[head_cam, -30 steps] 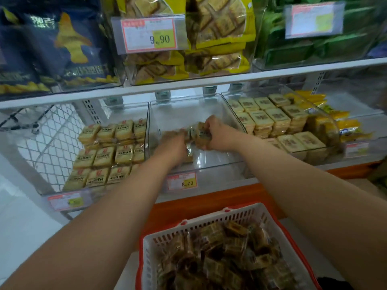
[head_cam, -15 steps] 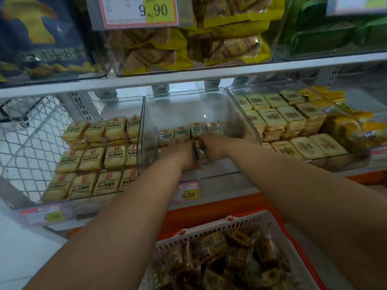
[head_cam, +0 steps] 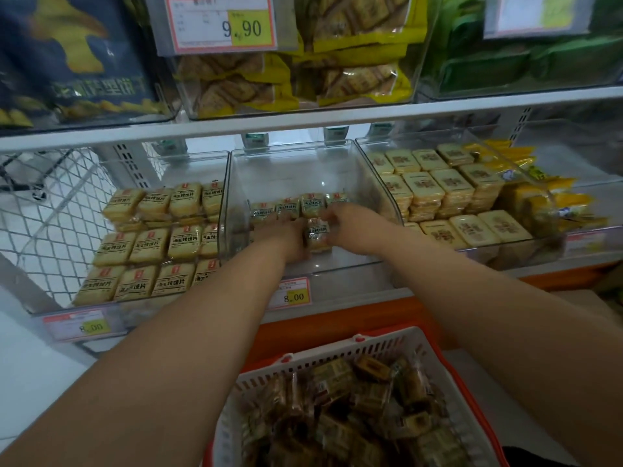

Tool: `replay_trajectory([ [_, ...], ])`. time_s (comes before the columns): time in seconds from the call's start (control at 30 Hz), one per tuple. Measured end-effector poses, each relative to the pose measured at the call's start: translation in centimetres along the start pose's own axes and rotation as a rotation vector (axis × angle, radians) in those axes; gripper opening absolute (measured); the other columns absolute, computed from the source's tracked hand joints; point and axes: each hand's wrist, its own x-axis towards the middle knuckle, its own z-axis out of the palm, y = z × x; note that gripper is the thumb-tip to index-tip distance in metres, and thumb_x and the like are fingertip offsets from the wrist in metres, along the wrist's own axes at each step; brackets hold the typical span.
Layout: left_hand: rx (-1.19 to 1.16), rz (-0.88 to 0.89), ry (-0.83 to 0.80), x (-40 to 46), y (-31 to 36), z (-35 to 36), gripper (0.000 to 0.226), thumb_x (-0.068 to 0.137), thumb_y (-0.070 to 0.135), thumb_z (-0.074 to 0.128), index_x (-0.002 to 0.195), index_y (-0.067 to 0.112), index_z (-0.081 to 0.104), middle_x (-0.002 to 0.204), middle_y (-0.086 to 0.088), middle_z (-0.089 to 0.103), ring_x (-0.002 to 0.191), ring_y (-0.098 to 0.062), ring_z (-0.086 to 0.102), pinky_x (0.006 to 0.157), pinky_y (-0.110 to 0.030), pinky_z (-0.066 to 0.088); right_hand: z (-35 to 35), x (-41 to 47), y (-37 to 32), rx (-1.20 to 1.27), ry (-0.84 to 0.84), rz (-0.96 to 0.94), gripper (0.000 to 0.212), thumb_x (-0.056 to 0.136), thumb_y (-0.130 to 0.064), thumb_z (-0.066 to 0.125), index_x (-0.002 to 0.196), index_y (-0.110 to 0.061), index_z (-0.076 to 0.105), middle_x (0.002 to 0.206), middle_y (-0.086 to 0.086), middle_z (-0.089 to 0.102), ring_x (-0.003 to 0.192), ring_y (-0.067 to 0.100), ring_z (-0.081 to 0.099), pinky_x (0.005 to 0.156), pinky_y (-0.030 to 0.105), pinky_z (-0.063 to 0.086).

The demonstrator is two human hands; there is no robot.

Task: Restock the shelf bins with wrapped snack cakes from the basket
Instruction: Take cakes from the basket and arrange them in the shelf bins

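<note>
Snack cake [head_cam: 317,233] betw. both hands — fingers hidden (grip can't tell), bin [head_cam: 371,210] glare.

Bare forearms, no sleeves visible

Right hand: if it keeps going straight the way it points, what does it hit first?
Likely the row of wrapped cakes standing across the middle bin, just beyond the right hand. The bin's back wall lies further on; depth is unclear.
</note>
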Motion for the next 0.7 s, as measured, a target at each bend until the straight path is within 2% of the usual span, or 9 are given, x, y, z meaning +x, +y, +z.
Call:
replay_trajectory([
  [0.1,-0.092,0.007,-0.039,-1.8,0.3,-1.4,0.077,0.082,0.048,0.073,0.148,0.03,0.038,0.154,-0.011,0.033,0.14,-0.035,0.033,0.111,-0.046,0.033,-0.5,-5.9,-0.1,0.171,0.242,-0.043,0.023,0.097,-0.024,0.057,0.119,-0.019,0.06,0.109,-0.003,0.063,0.097,0.012,0.059,0.073,0.018,0.044],
  [0.2,-0.274,0.062,0.11,-5.2,1.3,-2.3,0.051,0.089,0.035,0.069,0.136,0.023,0.053,0.138,-0.01,0.055,0.121,-0.029,0.054,0.098,-0.036,0.043,0.9,-11.4,0.3,0.281,0.357,-0.057,0.01,0.099,-0.023,0.054,0.107,-0.025,0.059,0.089,-0.014,0.056,0.077,0.0,0.053,0.059,0.009,0.038],
  [0.27,-0.387,0.09,0.318,-8.5,2.6,-2.1,0.036,0.095,0.03,0.062,0.13,0.022,0.059,0.131,-0.006,0.06,0.116,-0.025,0.056,0.092,-0.033,0.043,2.2,-13.9,1.3,0.282,0.313,-0.065,0.009,0.099,-0.024,0.053,0.107,-0.026,0.058,0.088,-0.013,0.059,0.076,0.002,0.055,0.06,0.01,0.042],
  [0.37,-0.494,0.266,0.815,-13.8,5.1,0.6,0.02,0.099,0.02,0.055,0.113,0.013,0.068,0.111,-0.005,0.067,0.104,-0.02,0.057,0.084,-0.023,0.036,5.1,-16.3,3.6,0.29,0.194,-0.002,0.012,0.099,-0.024,0.054,0.11,-0.026,0.058,0.094,-0.011,0.061,0.086,0.006,0.059,0.069,0.016,0.045],
  [0.4,-0.514,0.316,0.913,-15.4,5.9,2.1,0.019,0.098,0.018,0.055,0.109,0.01,0.068,0.105,-0.005,0.067,0.101,-0.019,0.057,0.084,-0.022,0.037,6.3,-17.0,4.4,0.296,0.158,0.029,0.011,0.098,-0.024,0.054,0.108,-0.027,0.058,0.095,-0.012,0.06,0.087,0.006,0.058,0.068,0.016,0.044],
  [0.43,-0.537,0.345,0.943,-16.5,6.5,4.0,0.019,0.098,0.017,0.054,0.108,0.009,0.068,0.103,-0.005,0.066,0.098,-0.018,0.057,0.085,-0.023,0.041,7.4,-17.6,5.2,0.289,0.122,0.065,0.009,0.098,-0.023,0.054,0.106,-0.028,0.057,0.096,-0.011,0.06,0.086,0.007,0.058,0.066,0.016,0.042],
  [0.5,-0.555,0.334,0.803,-18.3,7.5,8.1,0.018,0.099,0.018,0.054,0.109,0.012,0.068,0.103,-0.002,0.065,0.098,-0.016,0.058,0.083,-0.023,0.044,9.5,-18.5,7.1,0.237,0.025,0.14,0.01,0.098,-0.024,0.054,0.106,-0.027,0.057,0.101,-0.007,0.06,0.088,0.01,0.057,0.067,0.019,0.043],
  [0.6,-0.577,0.202,0.374,-20.2,8.4,13.1,0.021,0.102,0.029,0.049,0.117,0.025,0.063,0.113,0.007,0.062,0.107,-0.012,0.056,0.086,-0.023,0.043,11.7,-19.3,9.6,0.12,-0.113,0.197,0.015,0.097,-0.025,0.055,0.111,-0.021,0.058,0.114,0.001,0.06,0.098,0.017,0.059,0.082,0.023,0.047],
  [0.7,-0.558,0.123,0.18,-21.3,8.9,15.9,0.022,0.102,0.034,0.047,0.119,0.032,0.061,0.12,0.012,0.062,0.112,-0.009,0.057,0.088,-0.023,0.043,14.0,-19.4,11.5,0.011,-0.212,0.244,0.018,0.097,-0.027,0.054,0.111,-0.017,0.058,0.116,0.006,0.062,0.103,0.021,0.059,0.089,0.028,0.046],
])
